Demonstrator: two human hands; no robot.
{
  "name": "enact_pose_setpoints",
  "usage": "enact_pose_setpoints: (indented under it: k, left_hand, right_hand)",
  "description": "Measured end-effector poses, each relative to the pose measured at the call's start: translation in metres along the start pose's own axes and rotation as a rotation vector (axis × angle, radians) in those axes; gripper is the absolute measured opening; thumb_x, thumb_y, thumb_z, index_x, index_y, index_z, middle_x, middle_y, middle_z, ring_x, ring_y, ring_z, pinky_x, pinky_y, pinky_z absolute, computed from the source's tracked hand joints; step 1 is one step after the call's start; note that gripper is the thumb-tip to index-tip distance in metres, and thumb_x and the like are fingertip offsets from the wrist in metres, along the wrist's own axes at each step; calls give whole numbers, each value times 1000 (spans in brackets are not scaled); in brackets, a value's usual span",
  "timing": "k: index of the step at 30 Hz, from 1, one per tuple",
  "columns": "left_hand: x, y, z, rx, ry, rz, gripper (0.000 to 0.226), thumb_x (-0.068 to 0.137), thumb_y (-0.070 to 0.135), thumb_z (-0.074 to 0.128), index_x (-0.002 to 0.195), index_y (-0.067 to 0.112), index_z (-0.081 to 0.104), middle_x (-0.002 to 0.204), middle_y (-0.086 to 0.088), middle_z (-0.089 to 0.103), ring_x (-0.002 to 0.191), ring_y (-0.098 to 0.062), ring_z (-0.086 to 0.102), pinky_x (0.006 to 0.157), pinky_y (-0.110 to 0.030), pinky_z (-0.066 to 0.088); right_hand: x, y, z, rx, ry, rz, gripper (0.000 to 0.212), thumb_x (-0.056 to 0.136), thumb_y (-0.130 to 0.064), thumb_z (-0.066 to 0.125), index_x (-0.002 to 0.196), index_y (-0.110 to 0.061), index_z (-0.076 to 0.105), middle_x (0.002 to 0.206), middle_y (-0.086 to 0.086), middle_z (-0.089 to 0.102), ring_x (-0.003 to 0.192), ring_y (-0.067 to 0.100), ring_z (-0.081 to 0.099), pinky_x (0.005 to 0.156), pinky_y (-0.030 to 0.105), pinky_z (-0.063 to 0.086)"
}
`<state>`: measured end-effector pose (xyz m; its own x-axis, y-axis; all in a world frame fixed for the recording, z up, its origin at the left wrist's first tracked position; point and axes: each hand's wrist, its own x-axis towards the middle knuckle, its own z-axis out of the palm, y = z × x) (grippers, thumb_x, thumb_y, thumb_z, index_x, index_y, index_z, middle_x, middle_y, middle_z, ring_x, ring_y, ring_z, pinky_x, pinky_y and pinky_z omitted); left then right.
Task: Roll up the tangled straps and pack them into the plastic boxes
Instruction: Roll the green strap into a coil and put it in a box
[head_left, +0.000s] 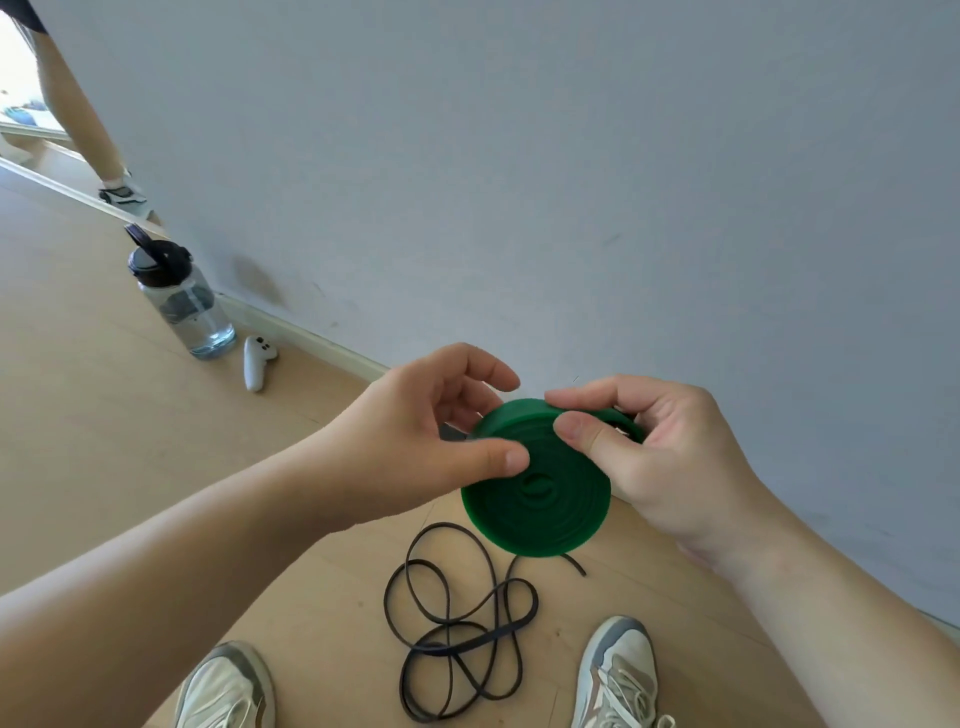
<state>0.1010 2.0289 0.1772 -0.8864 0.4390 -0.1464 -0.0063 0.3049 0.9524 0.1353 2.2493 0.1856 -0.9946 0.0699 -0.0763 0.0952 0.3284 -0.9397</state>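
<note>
My left hand (415, 431) and right hand (670, 457) pinch the green strap roll (540, 504); I'd keep coils tight, tucking the end at one o'clock.

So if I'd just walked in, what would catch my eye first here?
Most likely the bright green strap roll, wound into a flat disc and held up mid-frame, pinched between the left hand and the right hand. Below it a thin black strap lies in tangled loops on the wooden floor between two pale shoes. Off to the left, by the wall, a water bottle stands beside a white controller.
</note>
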Motion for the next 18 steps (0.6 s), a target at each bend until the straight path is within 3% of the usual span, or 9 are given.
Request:
enact_pose_setpoints:
  k: [5,10,14,18]
  left_hand:
    - [2,-1,1,47,-16,30,46,84,15,85,117,41,66,108,9,75,101,-9,72,85,-28,61]
    - [2,0,1,9,-13,44,45,90,9,78,121,40,70,105,12,78,105,-4,70,85,-19,59]
    - [3,-6,2,-79,85,22,41,92,8,76,121,37,72,103,9,79,102,-8,73,87,-21,59]
    - [3,-12,10,-298,161,-13,37,94,4,72,122,27,72,105,-1,80,103,-25,75,90,-35,61]
  right_hand:
    - [3,-3,-7,74,35,3,11,81,-15,83,87,-24,84,88,0,82,89,21,78,88,42,62]
    - [2,-5,-12,141,27,44,10,80,-11,81,87,-18,83,84,4,81,76,15,78,73,25,60]
    - [1,-2,-10,220,34,72,17,82,-9,79,99,-8,73,92,8,81,87,22,78,80,31,62]
    - [0,-2,-4,294,19,84,18,88,-9,73,105,-6,65,101,4,81,95,20,77,86,31,59]
